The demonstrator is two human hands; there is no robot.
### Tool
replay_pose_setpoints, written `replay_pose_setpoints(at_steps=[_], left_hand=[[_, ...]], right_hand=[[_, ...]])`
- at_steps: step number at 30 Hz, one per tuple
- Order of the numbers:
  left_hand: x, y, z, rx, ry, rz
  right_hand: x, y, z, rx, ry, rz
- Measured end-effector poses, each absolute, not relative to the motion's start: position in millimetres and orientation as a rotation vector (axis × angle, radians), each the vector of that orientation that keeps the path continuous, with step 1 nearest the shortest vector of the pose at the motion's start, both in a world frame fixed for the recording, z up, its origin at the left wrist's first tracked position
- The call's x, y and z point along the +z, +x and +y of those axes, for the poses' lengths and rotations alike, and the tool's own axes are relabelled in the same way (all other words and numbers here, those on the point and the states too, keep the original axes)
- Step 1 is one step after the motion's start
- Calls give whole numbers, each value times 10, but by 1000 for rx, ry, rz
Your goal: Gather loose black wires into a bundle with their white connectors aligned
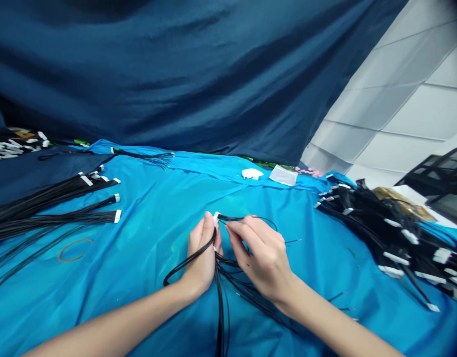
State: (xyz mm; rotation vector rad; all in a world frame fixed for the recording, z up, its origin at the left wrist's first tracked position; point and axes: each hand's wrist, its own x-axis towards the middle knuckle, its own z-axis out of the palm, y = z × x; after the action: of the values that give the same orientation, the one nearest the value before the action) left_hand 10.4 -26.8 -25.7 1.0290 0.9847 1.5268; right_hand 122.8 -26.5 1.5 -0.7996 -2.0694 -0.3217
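Observation:
My left hand (204, 255) is closed around a white connector (216, 217) with its thumb on top. A loop of black wires (184, 265) hangs over that hand. My right hand (263, 255) pinches a thin black wire (228, 218) close to the right side of the connector. More black wires (220, 307) run from between the hands down toward the front edge and off to the lower right, passing partly beneath my right hand. Some loose wire ends (338, 296) show beyond my right forearm. The exact fingertip contact on the wire is too small to make out.
Bundles of black cables with white connectors (117, 216) lie at the left. Another large cable pile (373, 233) lies at the right. A brown rubber band (75, 241), white pieces (252, 173) and a clear bag (283, 175) rest on the blue cloth (146, 292). A dark curtain (169, 74) hangs behind.

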Motion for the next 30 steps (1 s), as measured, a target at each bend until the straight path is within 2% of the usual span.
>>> replay_pose_setpoints(at_steps=[30], left_hand=[[-259,69,-236,1551,1083,1036]], right_hand=[[-42,1303,-242,-537,-677,-2122]])
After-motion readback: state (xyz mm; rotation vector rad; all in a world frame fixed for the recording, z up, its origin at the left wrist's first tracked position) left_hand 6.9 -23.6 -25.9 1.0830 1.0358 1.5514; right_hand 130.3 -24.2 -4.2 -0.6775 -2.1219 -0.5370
